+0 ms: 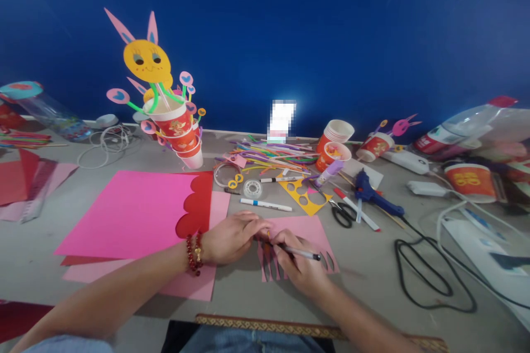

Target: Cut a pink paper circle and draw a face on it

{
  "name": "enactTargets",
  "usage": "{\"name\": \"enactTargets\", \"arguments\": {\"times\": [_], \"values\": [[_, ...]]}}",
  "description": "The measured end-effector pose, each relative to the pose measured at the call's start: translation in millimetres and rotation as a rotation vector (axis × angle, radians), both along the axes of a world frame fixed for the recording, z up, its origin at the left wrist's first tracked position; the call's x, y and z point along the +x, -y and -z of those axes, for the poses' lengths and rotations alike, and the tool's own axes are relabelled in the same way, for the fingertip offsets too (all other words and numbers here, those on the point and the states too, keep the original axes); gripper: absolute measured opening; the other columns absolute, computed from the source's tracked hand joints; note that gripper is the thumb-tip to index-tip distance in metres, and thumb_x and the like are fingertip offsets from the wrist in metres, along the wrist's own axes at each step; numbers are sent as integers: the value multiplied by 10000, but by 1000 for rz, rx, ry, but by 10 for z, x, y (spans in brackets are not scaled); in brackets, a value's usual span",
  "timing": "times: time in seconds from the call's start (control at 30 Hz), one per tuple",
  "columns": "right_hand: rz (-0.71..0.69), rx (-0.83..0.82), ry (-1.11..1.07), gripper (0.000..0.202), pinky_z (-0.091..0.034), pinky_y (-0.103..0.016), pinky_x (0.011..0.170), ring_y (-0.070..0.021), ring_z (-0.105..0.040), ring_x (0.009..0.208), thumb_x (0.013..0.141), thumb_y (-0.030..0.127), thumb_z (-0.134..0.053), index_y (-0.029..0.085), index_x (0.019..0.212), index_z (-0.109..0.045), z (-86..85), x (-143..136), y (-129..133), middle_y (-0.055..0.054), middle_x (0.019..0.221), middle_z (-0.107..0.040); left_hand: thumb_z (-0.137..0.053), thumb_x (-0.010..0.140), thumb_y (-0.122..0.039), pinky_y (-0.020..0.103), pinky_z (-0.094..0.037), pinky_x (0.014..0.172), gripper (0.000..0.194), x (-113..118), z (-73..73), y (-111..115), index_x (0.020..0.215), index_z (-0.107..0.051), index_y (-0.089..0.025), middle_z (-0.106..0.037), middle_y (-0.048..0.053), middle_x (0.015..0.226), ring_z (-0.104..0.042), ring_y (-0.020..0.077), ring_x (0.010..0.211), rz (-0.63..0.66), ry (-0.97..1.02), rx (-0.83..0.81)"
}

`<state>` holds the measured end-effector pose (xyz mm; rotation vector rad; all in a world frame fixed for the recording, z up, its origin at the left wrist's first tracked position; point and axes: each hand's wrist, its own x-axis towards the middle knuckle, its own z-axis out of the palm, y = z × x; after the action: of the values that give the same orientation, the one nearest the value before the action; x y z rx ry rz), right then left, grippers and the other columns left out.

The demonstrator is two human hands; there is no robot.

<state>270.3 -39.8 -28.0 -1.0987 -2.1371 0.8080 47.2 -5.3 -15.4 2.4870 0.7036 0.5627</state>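
Note:
My right hand grips a pen with a clear barrel and black end, its tip down near my left fingertips. Under both hands lies a light pink sheet of paper, with narrow leaf-shaped slits cut along its near edge. My left hand rests on the sheet's left side, fingers pressed together and curled down. A small yellowish bit shows at its fingertips, too small to name. A red bead bracelet circles the left wrist. Just beyond the hands lies a white marker with a blue band.
Left are stacked pink and red sheets and decorated paper cups with a yellow rabbit face. Farther back lie pipe cleaners, a tape roll and yellow punched paper. Scissors, a blue glue gun and cables lie right.

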Motion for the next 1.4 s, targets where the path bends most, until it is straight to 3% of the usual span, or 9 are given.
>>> {"name": "enactTargets", "arguments": {"times": [1.4], "values": [[-55,-75,-61,130,-348,-222,533,-128,-464,535,850,127,-409,233,801,-464,20,35,33,40,624,-511,-392,844,-18,410,-354,1081,480,29,13,12,1285,-346,-201,-680,79,1132,-634,186,1061,48,4,27]]}}
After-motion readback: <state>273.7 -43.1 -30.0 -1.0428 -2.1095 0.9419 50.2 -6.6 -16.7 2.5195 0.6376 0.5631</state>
